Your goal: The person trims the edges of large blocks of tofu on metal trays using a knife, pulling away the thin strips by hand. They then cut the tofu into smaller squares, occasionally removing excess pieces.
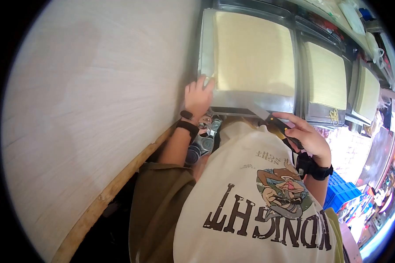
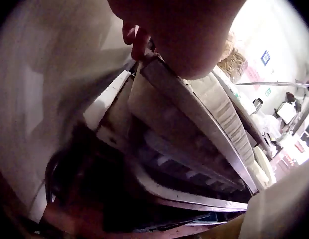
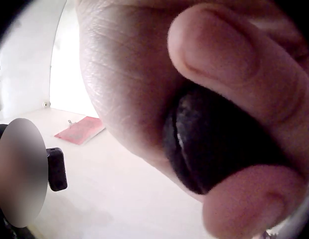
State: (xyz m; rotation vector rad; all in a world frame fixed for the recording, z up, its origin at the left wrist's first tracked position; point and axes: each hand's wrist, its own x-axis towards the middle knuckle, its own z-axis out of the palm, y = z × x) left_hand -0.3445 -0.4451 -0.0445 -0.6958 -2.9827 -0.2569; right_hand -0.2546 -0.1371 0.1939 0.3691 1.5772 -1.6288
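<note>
Metal tray (image 1: 232, 100): pale sheets (image 1: 254, 52) stacked inside, bare strips along left and near edges. Left hand (image 1: 198, 97) at left edge, grip unclear; right hand (image 1: 310, 141) holding knife (image 1: 279, 126), blade over near edge.

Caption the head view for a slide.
Left grip at a metal tray bearing a pale slab, right grip holding a knife.

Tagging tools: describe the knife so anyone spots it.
Start at the white printed shirt; at its upper right in the head view, the right hand grips the knife. Unlike the nearby black wristband, it has a flat metal blade.
</note>
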